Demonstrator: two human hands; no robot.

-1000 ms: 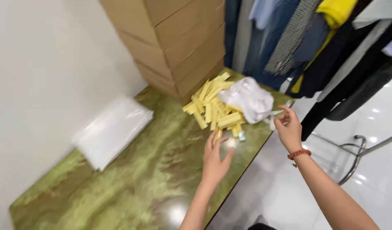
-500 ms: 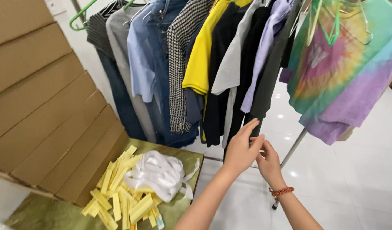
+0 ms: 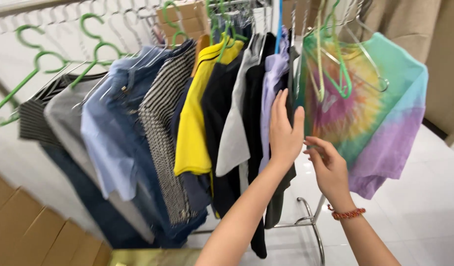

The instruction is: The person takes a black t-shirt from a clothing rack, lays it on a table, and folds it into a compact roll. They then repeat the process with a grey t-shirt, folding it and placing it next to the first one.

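Green hangers [image 3: 27, 69] stick out at the far left of the clothes rack [image 3: 313, 224], above a dark striped top [image 3: 32, 125] and a grey shirt [image 3: 64, 116]. Next hang a light blue shirt [image 3: 106, 143], a denim garment [image 3: 138, 123] and a black-and-white checked shirt [image 3: 163, 128]. A bright yellow shirt [image 3: 195, 123] follows, then a navy one [image 3: 219, 118] and a pale grey one [image 3: 237, 128]. Brown cardboard boxes [image 3: 30, 231] sit low at the left edge.

Just right of these hang a black garment [image 3: 254, 128] and a lavender shirt [image 3: 267, 98], long and narrow as seen edge-on, its fabric smooth and pale purple. The left hand [image 3: 284, 133] presses flat against the lavender shirt and the dark cloth behind it, fingers straight, close together and pointing up, holding nothing. The right hand [image 3: 328, 167] hovers just beside it, lower and to the right, fingers loosely curled and slightly spread, empty; a red beaded bracelet [image 3: 348, 214] circles its wrist. Whether it touches any fabric cannot be told.

Further right hangs a tie-dye T-shirt [image 3: 375, 113], swirled in pink, yellow, green, teal and purple, on a green hanger, set a little apart from the packed row. White floor tiles [image 3: 424, 212] show beneath.
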